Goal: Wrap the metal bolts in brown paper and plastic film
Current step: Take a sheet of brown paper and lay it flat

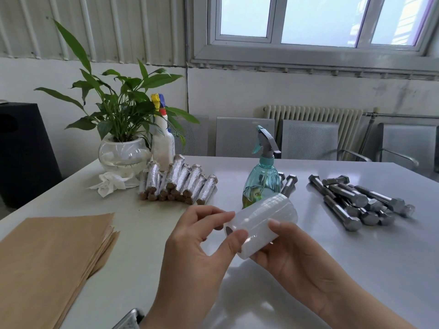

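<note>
The right hand (287, 255) holds the roll of plastic film (261, 224) from below, fingers curled round it, above the white table (356, 269). The left hand (197, 241) pinches the roll's near end, maybe picking at the film's edge. Bare metal bolts (361, 203) lie to the right, wrapped bolts (178, 181) at the back, brown paper (47, 257) on the left.

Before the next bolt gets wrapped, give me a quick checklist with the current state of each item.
1. Film roll in hand: ok, the right hand grips it and the left hand has fingers on its near end.
2. Loose film end found: cannot tell, the film is too clear to see an edge.
3. Brown paper ready: ok, stacked at the left.
4. Unwrapped bolts available: ok, piled at the right.
5. Bolt already laid on paper: not ok, none lies on the stack.
6. Wrapped bolts set aside: ok, heaped by the plant.
</note>
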`<state>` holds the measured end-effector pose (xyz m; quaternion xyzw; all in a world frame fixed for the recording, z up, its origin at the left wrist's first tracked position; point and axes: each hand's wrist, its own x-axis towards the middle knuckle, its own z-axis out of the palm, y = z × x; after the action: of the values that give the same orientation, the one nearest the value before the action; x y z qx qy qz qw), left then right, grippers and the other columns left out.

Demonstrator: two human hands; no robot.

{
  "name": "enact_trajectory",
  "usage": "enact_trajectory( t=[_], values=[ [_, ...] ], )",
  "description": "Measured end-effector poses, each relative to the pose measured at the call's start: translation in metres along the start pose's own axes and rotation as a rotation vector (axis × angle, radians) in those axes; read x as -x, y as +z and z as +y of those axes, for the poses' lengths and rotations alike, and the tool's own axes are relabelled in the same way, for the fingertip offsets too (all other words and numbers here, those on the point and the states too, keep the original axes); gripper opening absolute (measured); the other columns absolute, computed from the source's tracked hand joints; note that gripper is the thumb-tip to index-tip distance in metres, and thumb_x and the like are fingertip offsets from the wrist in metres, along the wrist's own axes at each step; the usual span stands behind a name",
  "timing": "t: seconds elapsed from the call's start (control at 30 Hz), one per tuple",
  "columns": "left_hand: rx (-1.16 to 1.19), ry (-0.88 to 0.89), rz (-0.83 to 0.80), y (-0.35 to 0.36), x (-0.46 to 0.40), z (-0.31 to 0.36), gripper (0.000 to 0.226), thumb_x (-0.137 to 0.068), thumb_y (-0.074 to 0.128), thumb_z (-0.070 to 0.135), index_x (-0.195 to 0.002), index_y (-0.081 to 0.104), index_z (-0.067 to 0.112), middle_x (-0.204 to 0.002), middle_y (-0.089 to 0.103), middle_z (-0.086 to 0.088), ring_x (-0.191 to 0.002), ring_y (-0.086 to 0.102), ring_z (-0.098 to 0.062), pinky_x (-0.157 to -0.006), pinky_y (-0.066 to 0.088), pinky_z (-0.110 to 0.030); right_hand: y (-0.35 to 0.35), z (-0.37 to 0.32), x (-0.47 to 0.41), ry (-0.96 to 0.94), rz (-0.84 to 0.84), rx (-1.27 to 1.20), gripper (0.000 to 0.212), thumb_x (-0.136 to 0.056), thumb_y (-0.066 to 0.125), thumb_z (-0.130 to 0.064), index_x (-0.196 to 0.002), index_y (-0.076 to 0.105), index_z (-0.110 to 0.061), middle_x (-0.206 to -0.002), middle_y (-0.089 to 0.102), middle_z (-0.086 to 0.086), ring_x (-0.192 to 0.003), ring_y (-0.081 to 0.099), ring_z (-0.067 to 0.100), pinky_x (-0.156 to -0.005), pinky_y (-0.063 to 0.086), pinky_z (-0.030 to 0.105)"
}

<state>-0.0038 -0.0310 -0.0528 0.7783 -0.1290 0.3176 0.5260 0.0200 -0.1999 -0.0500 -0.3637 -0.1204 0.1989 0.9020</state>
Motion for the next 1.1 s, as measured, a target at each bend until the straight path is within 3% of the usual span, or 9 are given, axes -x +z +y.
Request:
enact_trajectory(
  t=[0.13, 0.43, 0.6, 0.7, 0.77, 0.87, 0.97, 1.1],
  values=[
    [0.004, 0.025, 0.023, 0.0, 0.0, 0.001, 0.032, -0.067, 0.07, 0.054, -0.092, 0.076, 0.035, -0.098, 0.062, 0.019, -0.092, 0.062, -0.005, -0.073, 0.041, -0.005, 0.001, 0.001, 0.0, 0.019, 0.0, -0.028, 0.065, -0.079, 0.062, -0.011, -0.14, 0.042, 0.002, -0.135, 0.052, 0.032, -0.125, 0.053, 0.044, -0.089, 0.055, 0.046],
    [-0.011, 0.071, 0.045, 0.0, 0.002, 0.006, 0.015, -0.073, 0.077, 0.045, -0.084, 0.076, 0.034, -0.094, 0.062, 0.017, -0.086, 0.062, -0.006, -0.071, 0.038, -0.003, 0.001, 0.003, 0.002, 0.049, -0.025, -0.078, 0.059, -0.082, 0.059, -0.01, -0.138, 0.042, -0.003, -0.133, 0.053, 0.033, -0.123, 0.054, 0.045, -0.096, 0.052, 0.052],
    [0.026, -0.066, 0.027, -0.003, -0.001, 0.004, 0.027, -0.065, 0.069, 0.054, -0.084, 0.076, 0.036, -0.096, 0.065, 0.022, -0.089, 0.062, -0.003, -0.07, 0.039, -0.003, -0.003, 0.003, -0.002, -0.05, 0.013, 0.092, 0.059, -0.08, 0.069, -0.011, -0.133, 0.047, 0.006, -0.133, 0.053, 0.034, -0.123, 0.053, 0.046, -0.095, 0.053, 0.049],
    [0.077, -0.173, 0.023, 0.001, -0.002, -0.006, 0.006, -0.07, 0.081, 0.033, -0.074, 0.077, 0.032, -0.088, 0.067, 0.021, -0.074, 0.06, 0.004, -0.062, 0.039, -0.005, -0.006, 0.006, -0.003, -0.152, 0.125, 0.22, 0.059, -0.074, 0.071, -0.007, -0.127, 0.049, 0.009, -0.126, 0.056, 0.036, -0.112, 0.06, 0.044, -0.089, 0.055, 0.049],
    [0.22, -0.289, 0.017, 0.002, -0.003, -0.011, 0.012, -0.068, 0.084, 0.021, -0.072, 0.076, 0.029, -0.081, 0.071, 0.013, -0.062, 0.059, 0.002, -0.061, 0.041, -0.01, -0.008, 0.007, -0.003, -0.186, 0.19, 0.262, 0.064, -0.072, 0.074, -0.003, -0.129, 0.047, 0.006, -0.125, 0.057, 0.033, -0.112, 0.062, 0.043, -0.088, 0.056, 0.05],
    [0.424, -0.455, -0.019, 0.001, -0.005, -0.015, 0.018, -0.061, 0.081, 0.031, -0.077, 0.077, 0.023, -0.074, 0.074, -0.003, -0.066, 0.066, -0.012, -0.065, 0.051, -0.025, -0.009, 0.009, -0.002, -0.221, 0.267, 0.331, 0.07, -0.065, 0.081, 0.0, -0.128, 0.05, -0.005, -0.12, 0.062, 0.026, -0.11, 0.065, 0.039, -0.086, 0.057, 0.049],
    [0.45, -0.508, -0.046, -0.001, -0.005, -0.017, 0.011, -0.068, 0.081, 0.026, -0.078, 0.078, 0.022, -0.072, 0.075, -0.004, -0.062, 0.066, -0.006, -0.058, 0.048, -0.013, -0.009, 0.011, -0.001, -0.251, 0.318, 0.403, 0.066, -0.059, 0.077, -0.003, -0.12, 0.054, -0.014, -0.109, 0.067, 0.02, -0.103, 0.068, 0.035, -0.081, 0.059, 0.043],
    [0.352, -0.506, -0.087, 0.0, -0.004, -0.022, 0.007, -0.078, 0.078, 0.02, -0.075, 0.078, 0.026, -0.07, 0.074, 0.003, -0.059, 0.063, 0.002, -0.054, 0.042, -0.005, -0.009, 0.012, 0.001, -0.275, 0.337, 0.542, 0.064, -0.059, 0.078, -0.007, -0.116, 0.055, -0.024, -0.098, 0.072, 0.009, -0.099, 0.069, 0.03, -0.085, 0.059, 0.045]
  ],
)
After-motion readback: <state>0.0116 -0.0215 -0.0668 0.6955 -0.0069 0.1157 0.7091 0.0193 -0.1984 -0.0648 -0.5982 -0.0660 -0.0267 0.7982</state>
